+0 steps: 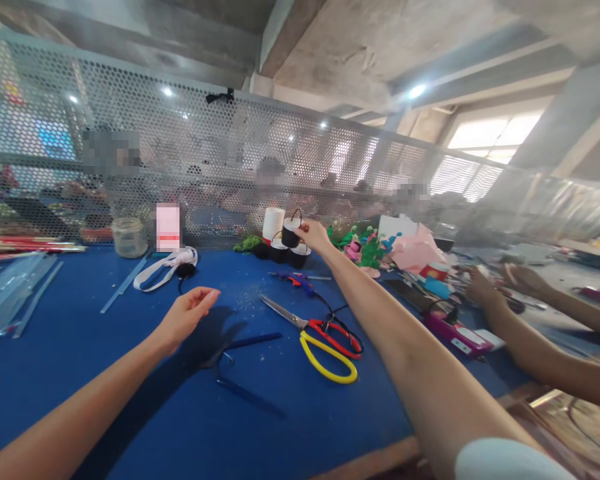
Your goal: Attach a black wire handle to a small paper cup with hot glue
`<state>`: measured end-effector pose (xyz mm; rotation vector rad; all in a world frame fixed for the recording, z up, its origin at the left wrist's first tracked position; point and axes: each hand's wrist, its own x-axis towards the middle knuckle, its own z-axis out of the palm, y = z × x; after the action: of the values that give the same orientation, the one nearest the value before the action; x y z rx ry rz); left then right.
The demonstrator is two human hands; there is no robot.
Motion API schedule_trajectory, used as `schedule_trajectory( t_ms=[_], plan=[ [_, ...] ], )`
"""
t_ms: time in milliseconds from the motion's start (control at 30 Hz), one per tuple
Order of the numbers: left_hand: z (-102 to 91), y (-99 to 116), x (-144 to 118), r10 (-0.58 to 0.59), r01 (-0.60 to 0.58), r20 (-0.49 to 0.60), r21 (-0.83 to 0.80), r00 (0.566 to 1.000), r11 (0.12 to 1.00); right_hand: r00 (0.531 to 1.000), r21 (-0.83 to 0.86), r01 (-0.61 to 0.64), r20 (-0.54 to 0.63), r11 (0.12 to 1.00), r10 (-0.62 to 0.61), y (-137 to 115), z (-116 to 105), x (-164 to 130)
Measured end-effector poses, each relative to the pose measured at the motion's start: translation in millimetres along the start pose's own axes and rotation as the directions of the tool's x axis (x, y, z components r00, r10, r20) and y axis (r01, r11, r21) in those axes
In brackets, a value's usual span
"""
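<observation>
My right hand [313,235] reaches to the back of the blue table, its fingers closed on a small black pot [291,235] with a white top and a thin dark wire loop. Two similar black pots [298,257] stand just below it; whether the held one touches them I cannot tell. Over the table at centre left, my left hand [193,317] is loosely open with nothing visible in it. Large scissors [330,350] with one red and one yellow handle lie between my arms. Beyond them is a blue and red glue gun [300,283].
White stacked cups [273,223] and green yarn [249,245] stand by the perforated screen [205,147]. A dark V-shaped item [250,341] lies in front. Clear strips [10,300] and a jar [130,238] are left. Another person's hands [485,287] work right, near a purple power strip [457,335].
</observation>
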<state>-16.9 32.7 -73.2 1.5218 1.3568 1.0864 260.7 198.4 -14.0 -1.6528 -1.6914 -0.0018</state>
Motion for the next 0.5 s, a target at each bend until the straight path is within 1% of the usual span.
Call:
schedule_trajectory(
  t_ms=[267,500],
  plan=[
    [-0.7,-1,-1,-0.003,0.003,-0.007,0.026,1.0,1.0,0.998,-0.145,-0.061,-0.01,0.988,0.06,4,17,13],
    [-0.7,-1,-1,0.006,-0.006,0.001,0.051,1.0,0.999,0.998,-0.213,-0.056,0.011,0.975,0.06,7,24,15]
  ],
)
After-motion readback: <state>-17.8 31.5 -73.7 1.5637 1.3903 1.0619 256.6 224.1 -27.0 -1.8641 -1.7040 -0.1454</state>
